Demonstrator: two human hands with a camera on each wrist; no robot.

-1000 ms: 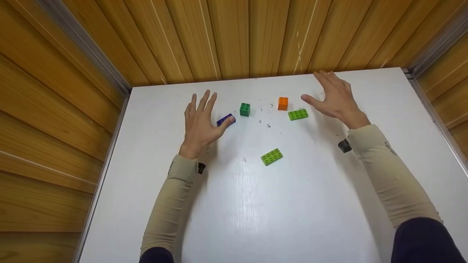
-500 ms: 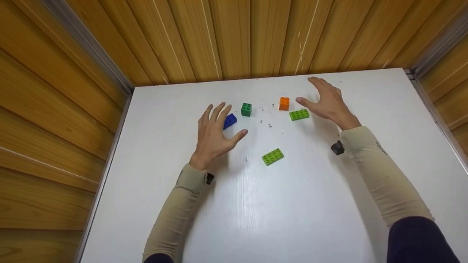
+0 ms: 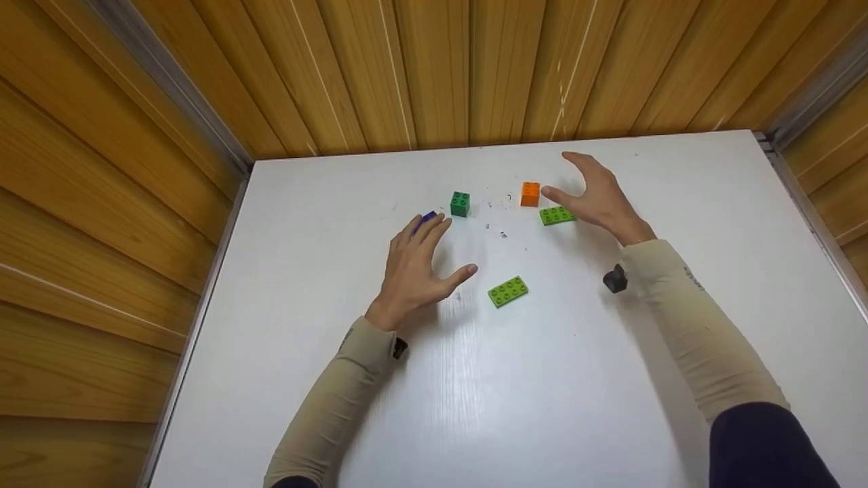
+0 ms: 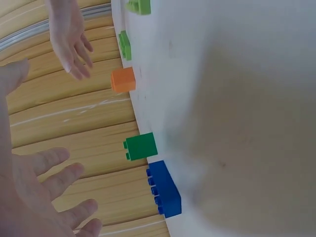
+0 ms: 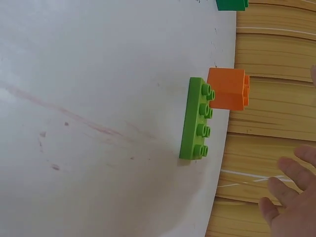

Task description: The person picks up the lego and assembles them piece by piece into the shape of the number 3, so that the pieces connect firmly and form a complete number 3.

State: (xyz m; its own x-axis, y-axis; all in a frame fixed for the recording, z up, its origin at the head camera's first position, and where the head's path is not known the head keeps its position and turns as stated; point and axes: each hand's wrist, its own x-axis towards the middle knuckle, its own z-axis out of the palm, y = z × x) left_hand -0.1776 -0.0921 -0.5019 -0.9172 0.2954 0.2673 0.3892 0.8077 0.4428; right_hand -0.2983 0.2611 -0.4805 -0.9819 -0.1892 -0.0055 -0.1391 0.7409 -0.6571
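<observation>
Right cuff lettering (image 3: 694, 278) too small to read; hands (image 3: 415, 274) (image 3: 600, 200) near bricks (image 4: 165, 190) (image 3: 530, 195).

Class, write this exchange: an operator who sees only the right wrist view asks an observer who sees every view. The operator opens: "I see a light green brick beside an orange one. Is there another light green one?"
Observer: Yes, a second light green brick lies lowest of the bricks in the head view.
Operator: Is any colour missing from my view?
Observer: Blue: a blue brick is near the green brick.
Operator: My picture cuts that green brick off. What is on its top?
Observer: Four studs.
</observation>
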